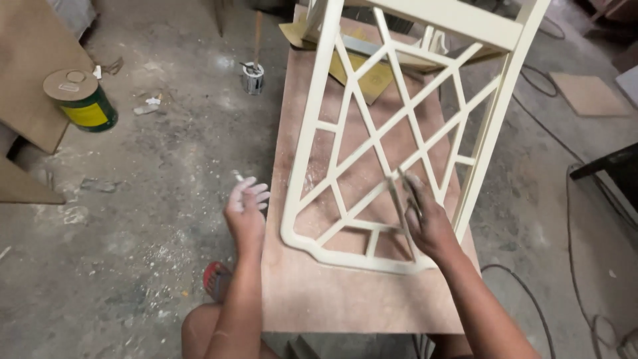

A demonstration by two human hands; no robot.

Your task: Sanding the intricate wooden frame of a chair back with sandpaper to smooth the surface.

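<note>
cream lattice chair back (399, 126), tilted, resting on brown board

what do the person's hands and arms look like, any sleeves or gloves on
Both arms are bare up to the frame's edge: no sleeves, gloves, watch or rings show. The left hand is dusted with whitish powder, thickest on the fingers. The right hand shows only a little pale dust. One red sandal shows below the left forearm.

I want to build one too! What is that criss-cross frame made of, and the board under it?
The lattice frame looks like wood coated in smooth, matte cream paint or primer; its bars are crisp-edged and evenly coloured. The board beneath seems to be plain pinkish-brown fibreboard or plywood: flat, unpainted, dusted with white powder. The right hand touches the frame.
</note>
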